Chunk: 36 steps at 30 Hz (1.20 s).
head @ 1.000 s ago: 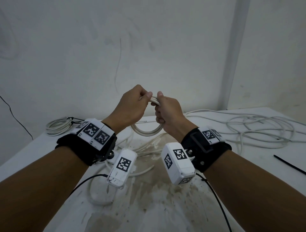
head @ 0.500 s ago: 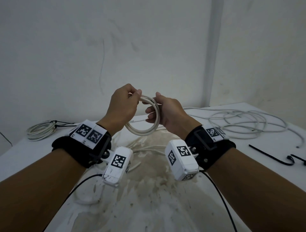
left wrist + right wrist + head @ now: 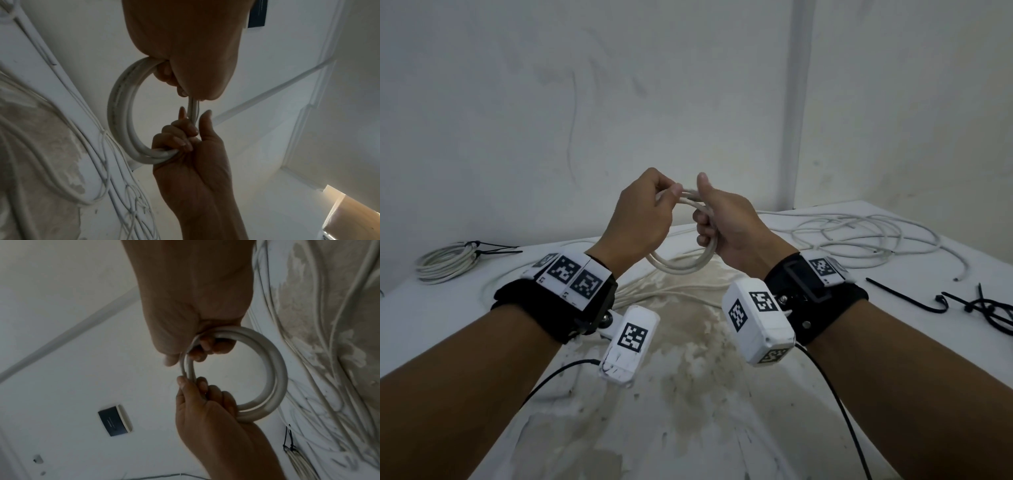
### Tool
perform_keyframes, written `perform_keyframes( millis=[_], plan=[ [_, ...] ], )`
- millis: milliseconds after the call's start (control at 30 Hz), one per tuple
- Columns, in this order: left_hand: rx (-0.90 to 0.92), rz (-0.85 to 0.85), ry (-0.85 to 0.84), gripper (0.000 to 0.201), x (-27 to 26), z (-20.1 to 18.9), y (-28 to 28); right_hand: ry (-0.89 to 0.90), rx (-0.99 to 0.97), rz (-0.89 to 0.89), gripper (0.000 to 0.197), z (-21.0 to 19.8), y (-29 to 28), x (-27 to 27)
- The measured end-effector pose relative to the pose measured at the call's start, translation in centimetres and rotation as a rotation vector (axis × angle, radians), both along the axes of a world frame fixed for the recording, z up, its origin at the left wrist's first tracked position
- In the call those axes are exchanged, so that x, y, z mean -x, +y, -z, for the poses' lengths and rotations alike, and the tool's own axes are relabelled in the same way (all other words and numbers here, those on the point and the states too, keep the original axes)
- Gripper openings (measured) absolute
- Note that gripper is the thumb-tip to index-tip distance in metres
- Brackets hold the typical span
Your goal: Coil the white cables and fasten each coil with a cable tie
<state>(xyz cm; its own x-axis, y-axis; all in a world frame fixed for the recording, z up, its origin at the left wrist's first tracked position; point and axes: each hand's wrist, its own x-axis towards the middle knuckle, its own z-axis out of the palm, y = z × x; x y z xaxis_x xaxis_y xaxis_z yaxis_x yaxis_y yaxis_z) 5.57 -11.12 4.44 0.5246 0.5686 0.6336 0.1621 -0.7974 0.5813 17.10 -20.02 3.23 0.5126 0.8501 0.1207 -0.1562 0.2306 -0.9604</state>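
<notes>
I hold a small coil of white cable (image 3: 681, 265) in the air above the table with both hands. My left hand (image 3: 673, 193) pinches the top of the coil between thumb and fingers. My right hand (image 3: 703, 222) has its fingers curled round the coil's right side, and its thumb sticks up. In the left wrist view the coil (image 3: 117, 113) is a ring of two or three turns between my left hand (image 3: 179, 78) and my right hand (image 3: 180, 139). The right wrist view shows the same ring (image 3: 277, 373). The cable's tail is hidden behind my hands.
Loose white cables (image 3: 866, 236) sprawl over the white table (image 3: 688, 428) at the back right and under my hands. A coil tied with black ties (image 3: 445, 263) lies at the far left. Several black cable ties (image 3: 983, 305) lie at the right edge. Walls stand close behind.
My left fingers have moved back onto the top of the coil, next to my right hand. My right thumb now points up. My view has turned right, so more cable ties show.
</notes>
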Motion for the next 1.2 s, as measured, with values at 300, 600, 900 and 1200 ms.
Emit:
perform_keyframes(
  millis=[300,600,900,1200],
  plan=[
    [0.023,-0.027,0.024,0.018,1.0,0.3,1.0,0.015,0.066,0.027,0.029,-0.2,1.3,0.9],
    [0.05,-0.03,0.01,0.021,1.3,0.5,1.6,0.237,0.07,-0.083,0.026,0.3,2.1,0.7],
    [0.131,-0.025,0.026,0.021,0.5,1.1,0.9,0.125,0.036,-0.048,0.027,1.4,1.8,0.5],
    [0.175,0.005,-0.039,0.018,-0.4,0.9,0.0,0.101,0.053,-0.065,0.037,1.4,0.4,-0.9]
  ],
)
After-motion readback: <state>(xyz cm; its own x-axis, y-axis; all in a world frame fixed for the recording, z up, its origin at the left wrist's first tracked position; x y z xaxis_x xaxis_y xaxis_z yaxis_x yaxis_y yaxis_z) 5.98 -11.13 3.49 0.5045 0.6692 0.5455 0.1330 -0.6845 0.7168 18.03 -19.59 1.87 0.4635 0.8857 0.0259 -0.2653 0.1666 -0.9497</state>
